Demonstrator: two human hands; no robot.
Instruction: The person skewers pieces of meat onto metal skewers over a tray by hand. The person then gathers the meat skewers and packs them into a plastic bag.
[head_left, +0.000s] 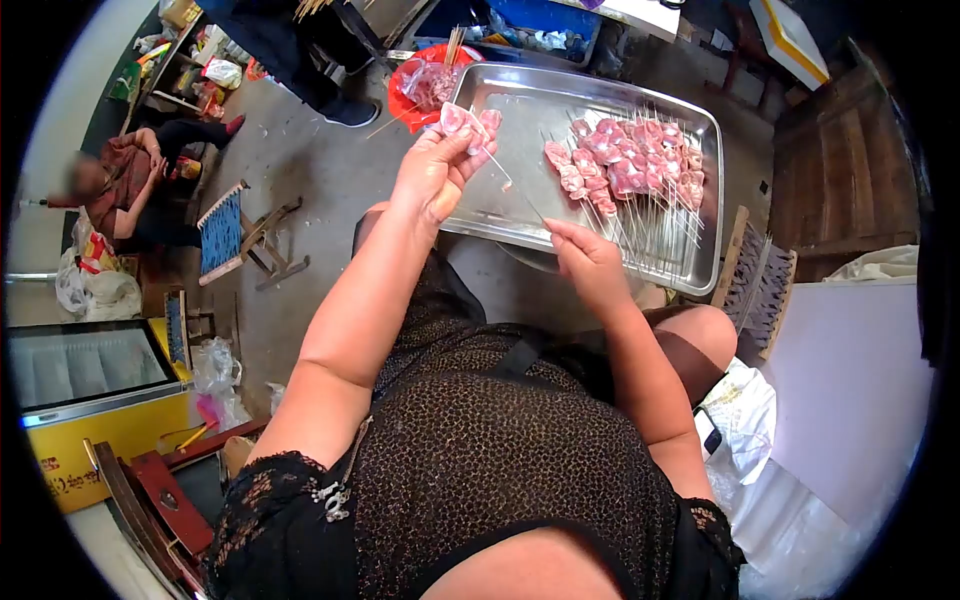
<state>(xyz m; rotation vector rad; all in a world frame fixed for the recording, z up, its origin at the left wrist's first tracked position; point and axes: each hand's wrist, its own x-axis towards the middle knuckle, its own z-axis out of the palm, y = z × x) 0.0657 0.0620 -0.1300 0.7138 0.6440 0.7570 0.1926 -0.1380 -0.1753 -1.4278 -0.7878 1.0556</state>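
Observation:
My left hand [430, 172] is closed around pieces of raw pink meat [457, 119], above the left side of a shallow metal tray [520, 105]. A thin skewer [524, 199] runs from that meat down to my right hand [590, 264], whose fingers pinch its lower end by the tray's near edge. A small light bit sits partway along the skewer. On the tray's right half lies a pile of meat skewers [635, 158], their bare ends pointing toward me. Just beyond my left hand is a red basin [402, 100] with a plastic bag of meat [430, 84] and upright sticks.
Behind the tray stands a blue crate [570, 25]. Another person's dark shoe [352, 111] is near the basin, and a seated person [125, 185] is at the left. A folding stool [222, 235] stands on the floor to the left, another woven seat [755, 285] to the right.

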